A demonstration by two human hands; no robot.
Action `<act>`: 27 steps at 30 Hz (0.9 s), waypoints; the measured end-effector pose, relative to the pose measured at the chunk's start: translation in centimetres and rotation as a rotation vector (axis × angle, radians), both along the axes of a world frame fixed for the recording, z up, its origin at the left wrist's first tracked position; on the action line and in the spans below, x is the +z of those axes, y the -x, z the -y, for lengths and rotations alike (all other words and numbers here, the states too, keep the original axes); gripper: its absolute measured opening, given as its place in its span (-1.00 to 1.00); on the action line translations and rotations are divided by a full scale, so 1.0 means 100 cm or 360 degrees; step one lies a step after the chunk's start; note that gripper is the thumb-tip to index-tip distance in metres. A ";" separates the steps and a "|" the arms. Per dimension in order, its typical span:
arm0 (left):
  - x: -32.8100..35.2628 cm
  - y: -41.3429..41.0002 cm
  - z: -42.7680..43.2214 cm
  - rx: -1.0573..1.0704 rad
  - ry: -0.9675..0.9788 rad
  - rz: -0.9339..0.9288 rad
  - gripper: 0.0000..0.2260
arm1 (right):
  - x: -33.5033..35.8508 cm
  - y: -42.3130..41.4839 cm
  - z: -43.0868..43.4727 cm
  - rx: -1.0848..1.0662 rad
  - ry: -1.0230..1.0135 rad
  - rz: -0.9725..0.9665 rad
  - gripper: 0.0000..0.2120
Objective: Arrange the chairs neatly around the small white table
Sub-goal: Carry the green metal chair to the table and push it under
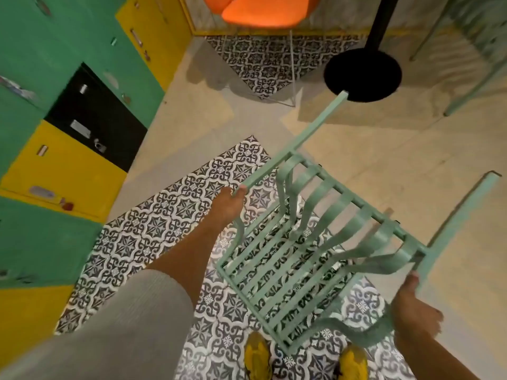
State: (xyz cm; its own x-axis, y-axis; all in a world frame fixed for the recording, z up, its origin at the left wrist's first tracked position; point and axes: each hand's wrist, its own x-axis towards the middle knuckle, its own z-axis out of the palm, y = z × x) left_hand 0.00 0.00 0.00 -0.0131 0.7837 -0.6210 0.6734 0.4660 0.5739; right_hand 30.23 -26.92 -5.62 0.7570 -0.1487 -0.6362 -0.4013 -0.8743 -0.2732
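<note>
mid-carry: the mint slatted chair (310, 242) hangs tilted above the patterned floor, left hand (226, 205) and right hand (411, 305) with fingers wrapped round its frame; next, set it upright beside the black pedestal base (362, 75)

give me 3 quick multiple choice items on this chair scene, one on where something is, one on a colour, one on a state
1. Where is the orange chair?
A. at the top of the view, beyond the black pedestal base
B. by the person's shoes
C. held in the left hand

2. What colour is the slatted chair being handled?
A. yellow
B. mint green
C. black

3. How is the slatted chair held?
A. standing on all four legs, untouched
B. tipped over, gripped by both hands
C. lying flat under the lockers

Answers:
1. A: its seat shows at the top edge, past the black pedestal base.
2. B: slats and legs are pale mint green.
3. B: the left hand grips one part of the frame, the right hand another, and two legs point away from the person.
</note>
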 end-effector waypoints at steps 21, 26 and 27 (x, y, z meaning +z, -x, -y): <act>-0.083 0.082 0.000 0.0013 -0.0168 -0.0195 -0.79 | -0.040 -0.025 -0.068 0.0870 -0.0218 0.0002 -0.17; -0.091 0.118 0.034 0.0208 -0.0238 -0.0193 -0.67 | -0.045 -0.028 -0.131 0.1180 -0.0193 0.0063 -0.16; -0.094 0.122 0.042 0.0240 -0.0251 -0.0187 -0.67 | -0.045 -0.027 -0.140 0.1228 -0.0171 0.0080 -0.16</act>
State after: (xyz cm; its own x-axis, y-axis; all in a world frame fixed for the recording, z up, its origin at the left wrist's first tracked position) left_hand -12.23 -4.22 -9.41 -0.2022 0.8547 -0.4782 0.6694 0.4770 0.5695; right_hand 32.97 -12.90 -10.16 0.6496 0.4921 -0.5795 0.3244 -0.8688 -0.3742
